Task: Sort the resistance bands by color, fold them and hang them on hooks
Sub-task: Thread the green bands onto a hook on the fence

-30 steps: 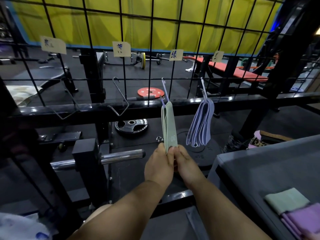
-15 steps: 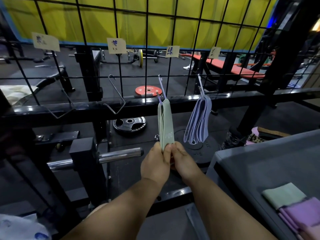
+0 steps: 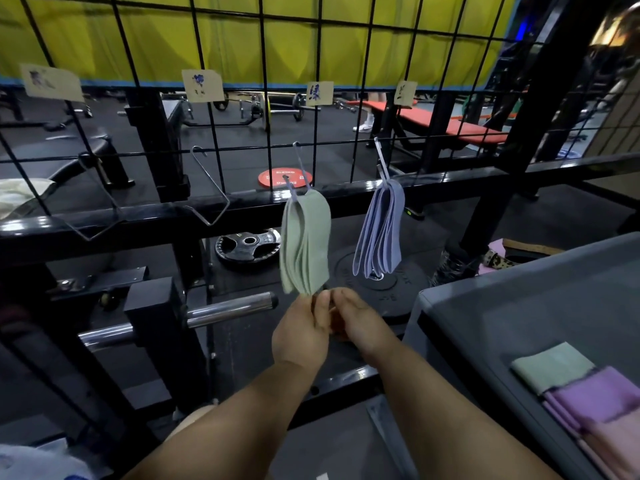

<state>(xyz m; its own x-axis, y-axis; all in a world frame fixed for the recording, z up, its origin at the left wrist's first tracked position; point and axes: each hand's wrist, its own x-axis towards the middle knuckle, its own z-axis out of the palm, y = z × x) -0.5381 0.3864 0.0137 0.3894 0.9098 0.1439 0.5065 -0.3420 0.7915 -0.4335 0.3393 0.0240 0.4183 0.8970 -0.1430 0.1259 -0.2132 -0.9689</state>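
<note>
A bunch of folded pale green resistance bands (image 3: 306, 244) hangs from a wire hook (image 3: 300, 164) on the black wire grid, its leaves fanned apart. My left hand (image 3: 301, 337) is right under it, fingertips pinched at the lower ends. My right hand (image 3: 360, 323) is curled beside the left thumb, just below the bands and apart from them. A bunch of lilac-blue bands (image 3: 379, 233) hangs on the hook to the right. On the grey table (image 3: 519, 306) at the right lie folded green (image 3: 550, 367), purple (image 3: 595, 400) and pink (image 3: 616, 445) bands.
Two bare wire hooks (image 3: 211, 188) (image 3: 100, 202) hang on the grid to the left, under paper labels (image 3: 202, 85). Below the grid run a black rack beam, a chrome bar sleeve (image 3: 228, 308) and weight plates (image 3: 247, 244) on the floor.
The green bands were pressed flat between both hands; now they have spread into a fan and swung slightly left. My right hand has come off them, and both hands sit a little lower.
</note>
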